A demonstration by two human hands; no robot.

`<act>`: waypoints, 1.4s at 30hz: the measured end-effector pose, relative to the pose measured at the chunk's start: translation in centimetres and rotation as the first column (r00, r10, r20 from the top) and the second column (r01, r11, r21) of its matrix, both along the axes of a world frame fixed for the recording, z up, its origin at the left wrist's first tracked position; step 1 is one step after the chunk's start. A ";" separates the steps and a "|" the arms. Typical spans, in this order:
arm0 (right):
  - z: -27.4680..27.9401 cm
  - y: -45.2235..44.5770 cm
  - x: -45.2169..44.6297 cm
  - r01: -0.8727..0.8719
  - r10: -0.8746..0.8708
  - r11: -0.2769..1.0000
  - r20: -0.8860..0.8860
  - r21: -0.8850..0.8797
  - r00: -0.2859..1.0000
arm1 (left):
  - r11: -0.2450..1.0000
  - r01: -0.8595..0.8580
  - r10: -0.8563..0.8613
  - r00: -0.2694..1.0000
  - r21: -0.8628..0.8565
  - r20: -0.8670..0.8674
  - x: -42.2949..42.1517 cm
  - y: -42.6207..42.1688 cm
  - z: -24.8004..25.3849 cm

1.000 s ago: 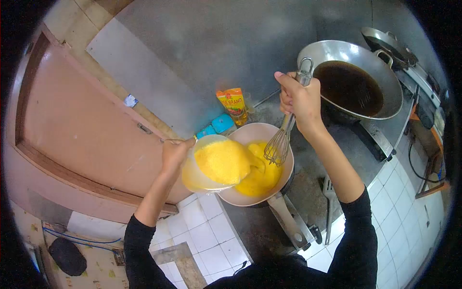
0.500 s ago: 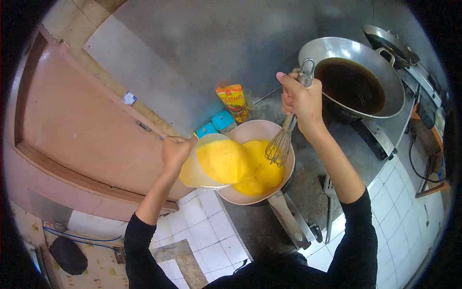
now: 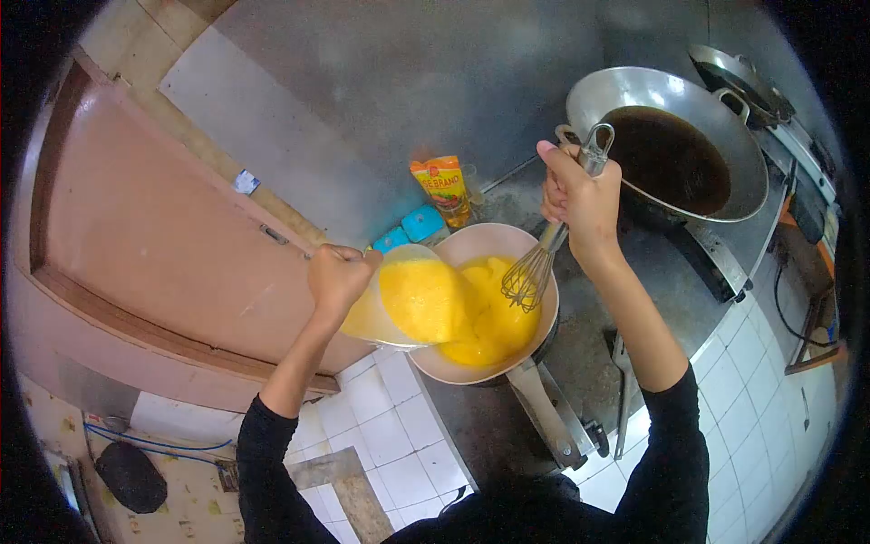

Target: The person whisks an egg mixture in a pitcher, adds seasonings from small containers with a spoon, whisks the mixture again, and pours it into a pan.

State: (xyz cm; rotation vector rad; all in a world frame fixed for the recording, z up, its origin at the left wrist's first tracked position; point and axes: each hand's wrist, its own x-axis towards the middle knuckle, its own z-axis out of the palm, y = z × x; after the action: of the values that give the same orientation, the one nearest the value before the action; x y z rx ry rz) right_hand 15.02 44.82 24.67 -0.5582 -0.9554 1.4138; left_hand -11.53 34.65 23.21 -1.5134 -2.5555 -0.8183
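Note:
My left hand (image 3: 337, 283) is closed on the rim of a pale, see-through bowl (image 3: 362, 319), which tilts to the right over a frying pan (image 3: 494, 239). Yellow liquid (image 3: 426, 299), looking like beaten egg, runs from the bowl into the pan. In my right hand (image 3: 584, 199), wrapped round its handle, is a metal whisk (image 3: 529, 277). The whisk's wires hang at the right part of the pan, against the yellow liquid there. The pan is pink-beige inside, and its handle (image 3: 544, 408) points toward me.
A large wok (image 3: 625, 91) of dark liquid stands behind my right hand. Behind the pan are an orange-labelled oil pouch (image 3: 443, 192) and blue containers (image 3: 420, 224). A slotted spatula (image 3: 622, 381) lies right of the pan handle, near the stove knob (image 3: 597, 439).
The bowl is tipped further and more yellow liquid is in the pan. My right hand with the whisk has shifted slightly right; my left hand has risen a little.

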 end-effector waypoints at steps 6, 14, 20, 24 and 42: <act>-0.1 -0.3 0.4 0.041 -0.040 0.999 0.019 -0.025 0.999 | 0.998 0.055 -0.055 0.998 0.010 -0.036 1.0 0.1 0.6; -0.5 -0.5 1.0 0.071 -0.071 0.997 -0.055 -0.011 0.996 | 0.995 0.092 -0.086 0.983 0.030 -0.162 1.8 0.4 0.5; -0.9 -0.6 1.8 0.084 -0.083 0.996 -0.071 0.006 0.994 | 0.978 0.191 -0.175 0.969 0.079 -0.177 1.8 0.2 0.2; -0.7 -1.1 1.6 0.162 -0.161 0.987 -0.041 0.016 0.986 | 0.976 0.205 -0.186 0.962 0.076 -0.202 1.9 0.5 -0.1; -1.4 -1.6 2.3 0.222 -0.218 0.975 -0.113 0.030 0.969 | 0.897 0.421 -0.359 0.872 0.135 -0.334 2.8 1.0 -0.6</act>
State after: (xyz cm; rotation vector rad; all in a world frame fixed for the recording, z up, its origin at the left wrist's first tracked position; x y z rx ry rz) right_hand 17.27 43.19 23.26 -0.5322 -0.8084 1.2096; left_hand -8.76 35.69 22.57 -1.9454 -1.9127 -0.7799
